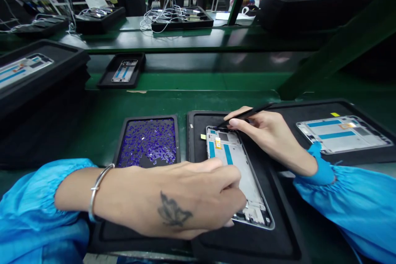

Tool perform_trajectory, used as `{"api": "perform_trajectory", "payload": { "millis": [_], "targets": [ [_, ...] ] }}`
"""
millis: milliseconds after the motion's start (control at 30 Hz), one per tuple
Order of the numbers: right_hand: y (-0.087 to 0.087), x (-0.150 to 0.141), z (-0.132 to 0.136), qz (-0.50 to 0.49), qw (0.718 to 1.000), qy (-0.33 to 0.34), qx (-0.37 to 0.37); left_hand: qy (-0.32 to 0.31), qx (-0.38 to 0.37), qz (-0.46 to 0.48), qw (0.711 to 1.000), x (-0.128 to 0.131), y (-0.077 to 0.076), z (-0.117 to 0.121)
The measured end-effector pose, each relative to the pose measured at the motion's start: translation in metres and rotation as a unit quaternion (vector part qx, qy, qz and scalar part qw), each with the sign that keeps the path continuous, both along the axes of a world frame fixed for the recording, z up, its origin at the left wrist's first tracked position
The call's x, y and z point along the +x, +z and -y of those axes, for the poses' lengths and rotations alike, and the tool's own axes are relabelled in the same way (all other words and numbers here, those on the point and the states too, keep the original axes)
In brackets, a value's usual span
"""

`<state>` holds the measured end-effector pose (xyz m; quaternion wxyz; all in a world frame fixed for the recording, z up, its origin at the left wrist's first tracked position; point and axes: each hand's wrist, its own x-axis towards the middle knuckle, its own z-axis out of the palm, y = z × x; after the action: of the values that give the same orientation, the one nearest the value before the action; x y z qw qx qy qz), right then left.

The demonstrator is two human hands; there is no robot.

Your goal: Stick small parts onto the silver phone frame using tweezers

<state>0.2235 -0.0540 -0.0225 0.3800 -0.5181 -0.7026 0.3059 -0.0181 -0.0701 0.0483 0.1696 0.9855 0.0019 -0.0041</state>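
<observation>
A silver phone frame [230,161] lies lengthwise in a black tray [278,239] in front of me. My left hand [185,198] rests across its near end, fingers curled and pressing its lower edge. My right hand [269,132] pinches black tweezers [247,113], whose tip touches the frame's far left corner. A small yellow part [218,143] sits on the frame just below that tip. Left of the frame, a black tray [148,142] holds several tiny blue parts.
A second phone frame [343,134] lies in a black tray [365,156] at right. Stacked black trays [40,74] stand at left, another tray with a frame [123,70] sits behind. Cables, trays and standing people fill the far bench [185,37]. A green post [324,53] slants at right.
</observation>
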Motion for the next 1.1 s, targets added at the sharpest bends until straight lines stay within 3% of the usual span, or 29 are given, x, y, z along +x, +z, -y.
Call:
{"api": "perform_trajectory", "payload": {
  "millis": [733,1100],
  "targets": [
    [0.0006,-0.0073,0.0065,0.105,0.984,0.051,0.131,0.000,0.008,0.006,1.000,-0.0014,-0.0031,0.0020],
    [-0.0019,-0.0027,-0.0002,-0.003,1.000,-0.016,-0.017,0.001,0.015,0.011,1.000,0.0013,-0.0050,0.0046]
  ]
}}
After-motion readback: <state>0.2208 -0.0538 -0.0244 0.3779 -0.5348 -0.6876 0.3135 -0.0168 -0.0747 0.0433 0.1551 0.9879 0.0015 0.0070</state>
